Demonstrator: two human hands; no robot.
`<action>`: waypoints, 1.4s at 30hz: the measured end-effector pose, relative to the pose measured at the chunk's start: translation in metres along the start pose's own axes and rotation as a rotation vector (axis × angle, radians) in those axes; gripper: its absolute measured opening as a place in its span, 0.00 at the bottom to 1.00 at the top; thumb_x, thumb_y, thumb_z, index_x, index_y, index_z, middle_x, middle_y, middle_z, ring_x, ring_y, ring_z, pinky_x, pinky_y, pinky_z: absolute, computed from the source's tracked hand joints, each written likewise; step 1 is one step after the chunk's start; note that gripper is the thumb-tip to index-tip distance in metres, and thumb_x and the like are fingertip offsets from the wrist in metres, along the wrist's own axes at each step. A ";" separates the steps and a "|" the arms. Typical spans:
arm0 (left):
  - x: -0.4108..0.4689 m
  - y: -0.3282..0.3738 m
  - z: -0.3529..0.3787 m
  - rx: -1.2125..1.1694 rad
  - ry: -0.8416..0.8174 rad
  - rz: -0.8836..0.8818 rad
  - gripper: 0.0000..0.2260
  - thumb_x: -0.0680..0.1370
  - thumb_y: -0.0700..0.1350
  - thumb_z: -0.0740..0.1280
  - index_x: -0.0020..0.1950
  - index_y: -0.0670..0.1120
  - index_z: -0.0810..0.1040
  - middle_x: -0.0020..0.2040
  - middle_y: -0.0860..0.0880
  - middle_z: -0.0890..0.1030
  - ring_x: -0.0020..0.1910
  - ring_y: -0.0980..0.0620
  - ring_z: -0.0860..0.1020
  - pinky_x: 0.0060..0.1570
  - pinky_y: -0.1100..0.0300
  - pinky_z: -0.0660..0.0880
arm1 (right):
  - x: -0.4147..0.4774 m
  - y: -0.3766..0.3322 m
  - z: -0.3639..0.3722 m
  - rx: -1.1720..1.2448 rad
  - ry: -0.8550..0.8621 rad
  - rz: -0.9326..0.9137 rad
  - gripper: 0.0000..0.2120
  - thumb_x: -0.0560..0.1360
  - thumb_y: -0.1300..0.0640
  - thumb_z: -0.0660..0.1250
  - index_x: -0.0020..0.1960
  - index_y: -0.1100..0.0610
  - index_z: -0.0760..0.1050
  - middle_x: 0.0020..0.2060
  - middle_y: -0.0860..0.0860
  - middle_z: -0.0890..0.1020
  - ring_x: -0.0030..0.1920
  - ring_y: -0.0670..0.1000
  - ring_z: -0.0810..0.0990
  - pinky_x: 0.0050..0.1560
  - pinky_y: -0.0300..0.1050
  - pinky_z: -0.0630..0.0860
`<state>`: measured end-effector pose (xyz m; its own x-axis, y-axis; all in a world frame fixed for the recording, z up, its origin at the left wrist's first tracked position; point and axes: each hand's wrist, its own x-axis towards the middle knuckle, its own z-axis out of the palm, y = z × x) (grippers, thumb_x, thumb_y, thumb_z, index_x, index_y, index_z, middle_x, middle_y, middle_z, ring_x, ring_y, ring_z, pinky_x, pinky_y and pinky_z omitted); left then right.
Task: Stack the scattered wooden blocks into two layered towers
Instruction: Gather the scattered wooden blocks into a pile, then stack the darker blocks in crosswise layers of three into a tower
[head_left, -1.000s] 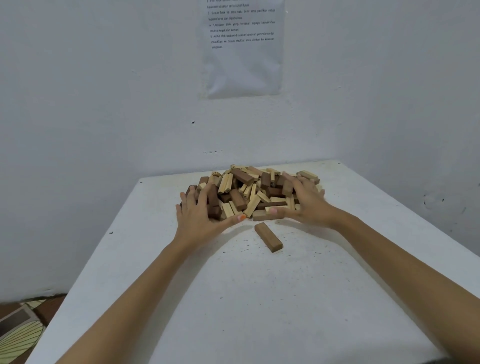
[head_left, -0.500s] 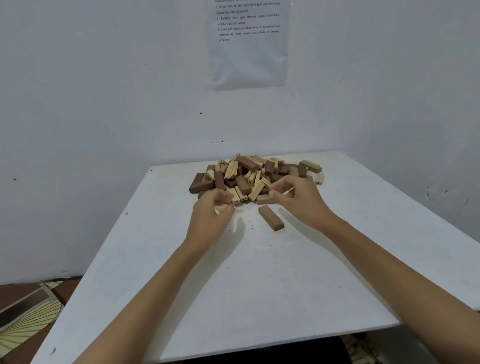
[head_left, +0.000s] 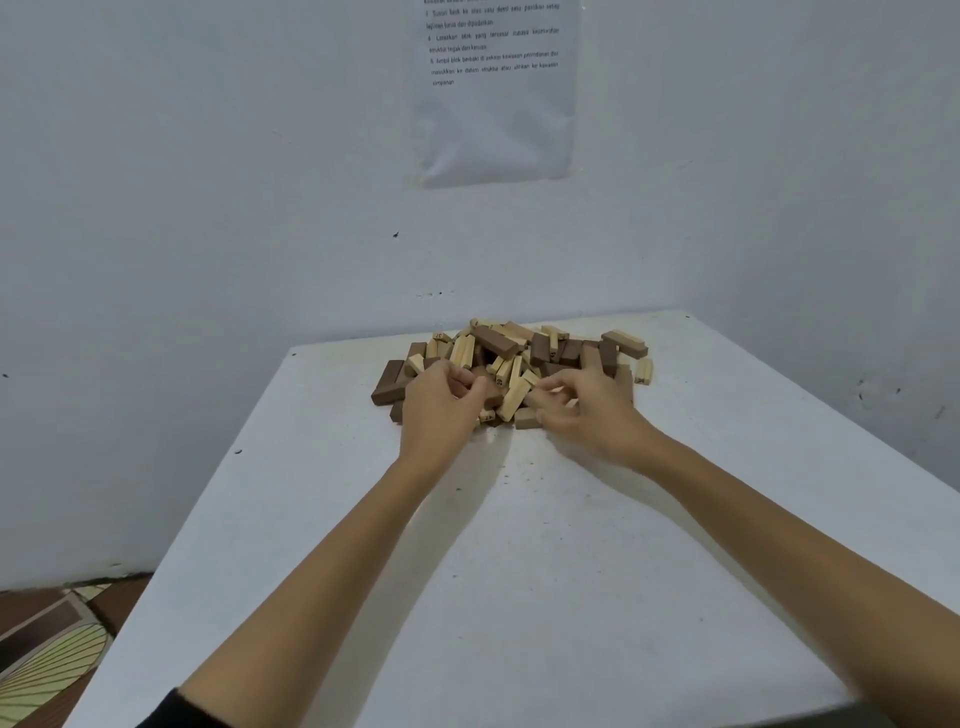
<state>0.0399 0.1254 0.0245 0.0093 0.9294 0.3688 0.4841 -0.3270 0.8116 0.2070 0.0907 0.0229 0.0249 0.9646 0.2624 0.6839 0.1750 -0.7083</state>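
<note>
White table (head_left: 519, 571) set in a white-walled corner. Printed sheet (head_left: 493, 88) on the back wall, patterned mat (head_left: 47, 654) on the floor at left.

Pile of wooden blocks (head_left: 514, 353), light and dark, sits at the table's far side.

Left hand (head_left: 441, 410): fingers curled round a dark block (head_left: 492, 401) at the pile's near edge.

Right hand (head_left: 587, 410): fingers curled on the pile; cannot tell whether it has hold of anything.

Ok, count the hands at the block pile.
2. The left hand sits on the near left side of the block pile; the right hand on its near right side. Neither is hidden.
</note>
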 end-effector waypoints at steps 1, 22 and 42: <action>0.005 0.002 0.004 0.023 0.006 -0.005 0.06 0.76 0.45 0.68 0.45 0.42 0.77 0.36 0.53 0.75 0.36 0.57 0.73 0.33 0.65 0.68 | 0.006 0.000 -0.003 0.007 0.021 -0.006 0.11 0.76 0.62 0.67 0.58 0.61 0.77 0.39 0.48 0.76 0.39 0.44 0.73 0.38 0.24 0.68; 0.031 0.012 0.014 -0.084 -0.262 -0.294 0.11 0.83 0.46 0.48 0.56 0.41 0.66 0.39 0.49 0.67 0.35 0.56 0.64 0.33 0.63 0.62 | 0.074 0.038 -0.029 -0.235 -0.169 -0.034 0.18 0.74 0.63 0.69 0.59 0.50 0.70 0.55 0.52 0.79 0.54 0.52 0.78 0.56 0.52 0.76; -0.049 0.015 -0.043 -0.398 -0.334 -0.328 0.09 0.78 0.39 0.66 0.58 0.40 0.77 0.48 0.42 0.79 0.40 0.51 0.80 0.34 0.61 0.80 | -0.033 -0.016 -0.016 0.428 -0.071 0.033 0.10 0.75 0.65 0.70 0.54 0.67 0.74 0.44 0.49 0.79 0.36 0.39 0.80 0.31 0.28 0.71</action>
<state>0.0092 0.0682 0.0380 0.2201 0.9747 -0.0388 0.1445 0.0068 0.9895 0.2071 0.0526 0.0362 -0.0192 0.9796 0.2002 0.3191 0.1958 -0.9273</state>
